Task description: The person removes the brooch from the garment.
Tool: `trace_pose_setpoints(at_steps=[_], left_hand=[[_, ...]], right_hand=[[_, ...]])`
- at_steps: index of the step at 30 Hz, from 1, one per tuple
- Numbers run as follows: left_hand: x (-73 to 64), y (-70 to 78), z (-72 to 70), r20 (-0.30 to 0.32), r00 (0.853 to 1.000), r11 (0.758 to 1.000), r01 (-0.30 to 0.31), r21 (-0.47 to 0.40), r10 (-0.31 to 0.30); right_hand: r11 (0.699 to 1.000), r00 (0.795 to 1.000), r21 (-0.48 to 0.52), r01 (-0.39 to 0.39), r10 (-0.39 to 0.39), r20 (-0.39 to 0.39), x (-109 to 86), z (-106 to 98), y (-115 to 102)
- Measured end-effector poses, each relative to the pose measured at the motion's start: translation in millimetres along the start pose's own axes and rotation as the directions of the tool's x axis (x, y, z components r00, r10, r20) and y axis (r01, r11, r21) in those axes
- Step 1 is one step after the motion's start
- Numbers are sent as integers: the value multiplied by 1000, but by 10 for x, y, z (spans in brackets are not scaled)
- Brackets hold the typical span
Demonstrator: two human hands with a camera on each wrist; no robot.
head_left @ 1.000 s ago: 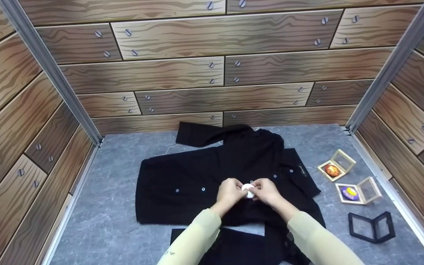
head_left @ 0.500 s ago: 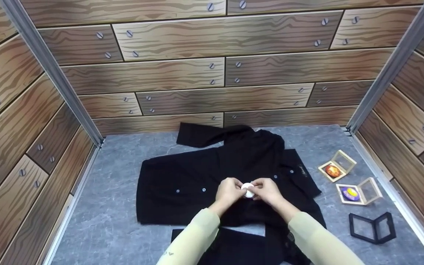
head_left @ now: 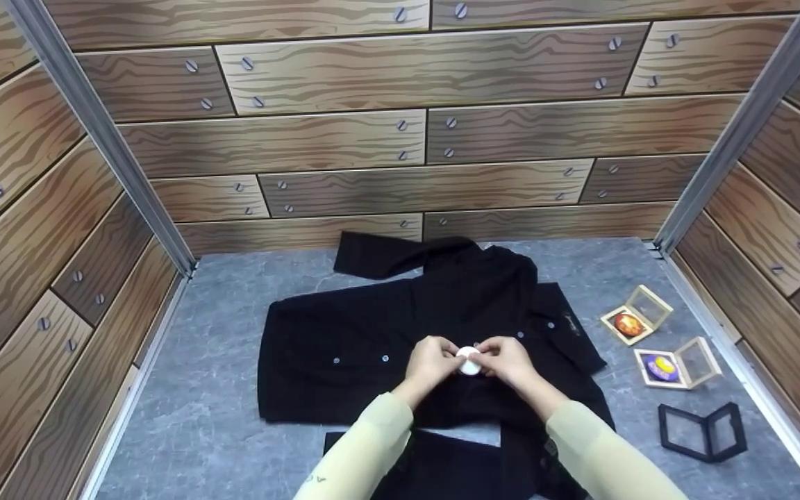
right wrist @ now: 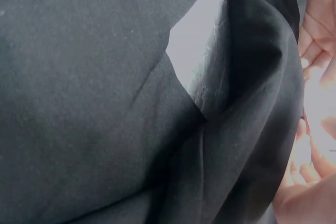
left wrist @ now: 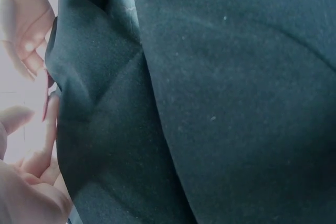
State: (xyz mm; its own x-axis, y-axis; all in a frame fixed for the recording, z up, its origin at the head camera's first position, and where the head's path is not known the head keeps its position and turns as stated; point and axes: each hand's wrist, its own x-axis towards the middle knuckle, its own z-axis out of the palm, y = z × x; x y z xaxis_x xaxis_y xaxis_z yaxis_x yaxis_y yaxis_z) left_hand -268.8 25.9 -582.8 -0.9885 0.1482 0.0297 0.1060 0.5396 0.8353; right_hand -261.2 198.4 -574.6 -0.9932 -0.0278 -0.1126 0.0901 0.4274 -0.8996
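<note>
A black button-front shirt point(head_left: 344, 347) lies spread out, its sleeves reaching to the back and the front. Over its middle, both hands pinch a round white badge point(head_left: 469, 361). My left hand point(head_left: 432, 362) has thumb and fingers at the badge's left edge, and my right hand point(head_left: 509, 360) mirrors it on the right. The left wrist view shows the badge's thin edge point(left wrist: 45, 95) side-on between fingertips, close against a raised fold of the black cloth point(left wrist: 100, 119). In the right wrist view the cloth point(right wrist: 252, 129) covers most of the frame, and the fingers are washed out by glare.
On the right stand two open wooden cases, one holding an orange disc point(head_left: 628, 323) and one a purple and yellow disc point(head_left: 661, 367). An open black case point(head_left: 705, 434) lies nearer. Wood-patterned walls point(head_left: 344, 69) surround the grey tabletop point(head_left: 192, 389).
Both hands stay at the same spot with the badge between them, shifting only very slightly. The head view has drifted a little; shirt and cases have not moved.
</note>
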Motion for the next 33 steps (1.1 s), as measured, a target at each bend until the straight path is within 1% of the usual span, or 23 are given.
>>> trace_pose_setpoints(at_steps=[2,5,8,13,16,19,21,27,33], left_hand=[[0,-12,-1,-4,1000,1000,-9,19,9],[3,-19,-3,1,1000,1000,-4,25,4],[5,-25,-3,18,1000,1000,4,-8,-4],[8,-23,4,42,999,998,4,-66,-1],[10,-24,7,51,999,996,5,-89,-1],[11,-24,3,54,999,996,2,-94,3],[12,-25,3,52,999,995,-4,-96,9],[17,-31,12,16,1000,996,-21,-92,22],[9,-28,18,1,999,995,-35,-93,35]], right_hand=[[1000,1000,4,-3,3,0,-3,-3,4],[1000,1000,21,-1,1,1,-3,-13,15],[999,1000,37,5,-5,4,1,-20,34],[998,1000,56,10,-11,16,-2,-33,42],[997,999,70,24,-26,31,-8,-53,40],[997,999,73,25,-27,27,-11,-66,45],[997,1000,71,10,-11,14,-14,-69,50],[996,998,70,-50,52,-26,-17,-71,65],[994,998,97,-56,57,-2,-12,-73,69]])
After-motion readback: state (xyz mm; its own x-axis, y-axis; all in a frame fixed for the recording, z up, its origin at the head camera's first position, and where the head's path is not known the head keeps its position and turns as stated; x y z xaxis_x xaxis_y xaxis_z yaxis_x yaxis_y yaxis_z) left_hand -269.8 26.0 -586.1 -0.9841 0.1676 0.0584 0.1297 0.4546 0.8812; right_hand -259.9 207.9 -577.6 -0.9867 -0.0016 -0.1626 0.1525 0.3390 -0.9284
